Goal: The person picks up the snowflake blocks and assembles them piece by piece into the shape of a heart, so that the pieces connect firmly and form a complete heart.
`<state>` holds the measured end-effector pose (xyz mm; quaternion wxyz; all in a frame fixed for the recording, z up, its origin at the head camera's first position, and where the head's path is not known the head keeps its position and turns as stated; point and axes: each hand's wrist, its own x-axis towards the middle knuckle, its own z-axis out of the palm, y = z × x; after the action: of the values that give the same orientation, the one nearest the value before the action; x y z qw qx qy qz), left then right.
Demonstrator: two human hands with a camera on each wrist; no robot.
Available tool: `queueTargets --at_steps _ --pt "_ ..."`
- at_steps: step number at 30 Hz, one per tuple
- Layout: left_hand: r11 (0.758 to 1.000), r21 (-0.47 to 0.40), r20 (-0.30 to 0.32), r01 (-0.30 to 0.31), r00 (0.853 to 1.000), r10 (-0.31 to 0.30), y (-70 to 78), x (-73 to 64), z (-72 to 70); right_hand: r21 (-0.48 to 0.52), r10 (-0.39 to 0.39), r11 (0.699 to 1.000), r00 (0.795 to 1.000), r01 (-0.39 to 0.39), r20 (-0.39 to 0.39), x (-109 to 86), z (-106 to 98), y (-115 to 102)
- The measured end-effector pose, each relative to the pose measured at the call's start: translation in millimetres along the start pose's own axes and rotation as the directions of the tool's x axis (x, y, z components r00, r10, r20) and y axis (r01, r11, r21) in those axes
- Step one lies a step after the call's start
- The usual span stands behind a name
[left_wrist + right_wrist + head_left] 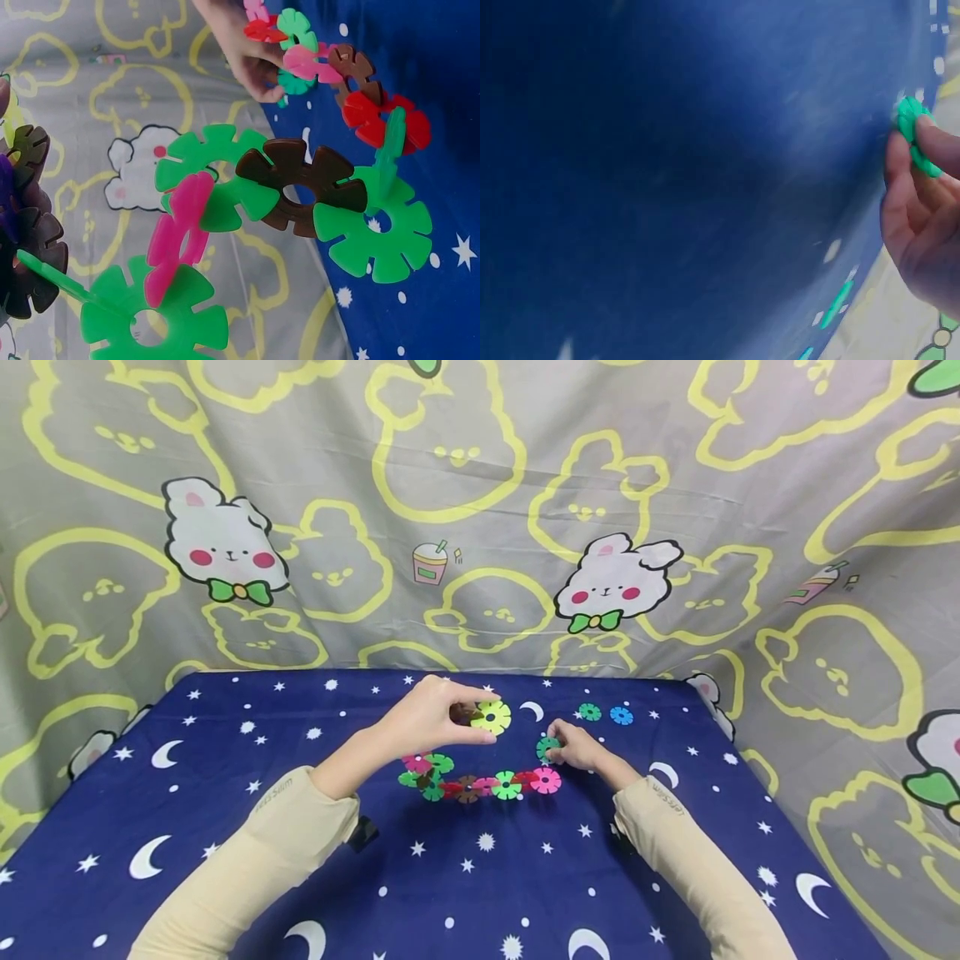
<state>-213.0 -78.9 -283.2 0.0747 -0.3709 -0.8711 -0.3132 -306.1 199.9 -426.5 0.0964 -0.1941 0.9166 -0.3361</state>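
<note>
My left hand pinches a yellow slotted flower-shaped disc between thumb and fingers, above the table. Dark discs sit behind it, partly hidden by the hand. From there a chain of interlocked discs hangs and runs to the right; in the left wrist view it shows green, a pink disc, a brown disc and red ones. Its far end is a pink disc. Just behind that end, my right hand pinches a single teal-green disc by thumb and fingertips.
A loose green disc and a blue disc lie toward the back of the table, beyond the right hand. A dark blue cloth with moons and stars covers the table. A patterned curtain hangs behind.
</note>
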Motion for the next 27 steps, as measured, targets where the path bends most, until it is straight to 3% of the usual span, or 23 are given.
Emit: queueTargets --at_steps 2,5,9,14,19,25,27 --pt "1.000 -0.001 -0.002 0.000 1.000 0.000 0.0 0.2 -0.3 0.139 -0.045 0.989 0.999 0.044 0.006 -2.6 -2.4 -5.2" --pt "1.000 0.000 -0.015 -0.005 1.000 0.005 -0.2 -0.1 -0.6 0.325 -0.108 0.939 0.993 0.116 -0.042 -8.3 -9.2 -17.4" --pt "1.000 0.025 -0.030 -0.007 1.000 0.008 0.0 -1.3 -1.3 0.440 -0.214 0.859 0.964 0.261 -0.155 -18.3 -21.0 -37.2" --pt "0.999 0.052 -0.021 0.001 1.000 0.000 1.5 -2.2 -1.6 0.481 -0.379 0.745 0.886 0.463 -0.265 -32.6 -31.2 -61.2" --pt "0.999 0.053 -0.035 0.005 0.999 -0.004 2.0 -2.8 -0.5 0.468 -0.413 0.706 0.846 0.531 -0.338 -48.8 -32.2 -89.8" --pt "0.999 0.050 -0.028 0.007 1.000 -0.005 3.2 -1.9 0.7 0.456 -0.474 0.621 0.769 0.637 -0.428 -65.5 -25.7 -116.1" --pt "0.999 0.040 -0.026 0.001 1.000 0.000 4.3 -2.1 0.7 0.449 -0.485 0.608 0.754 0.655 -0.444 -68.5 -23.0 -122.2"
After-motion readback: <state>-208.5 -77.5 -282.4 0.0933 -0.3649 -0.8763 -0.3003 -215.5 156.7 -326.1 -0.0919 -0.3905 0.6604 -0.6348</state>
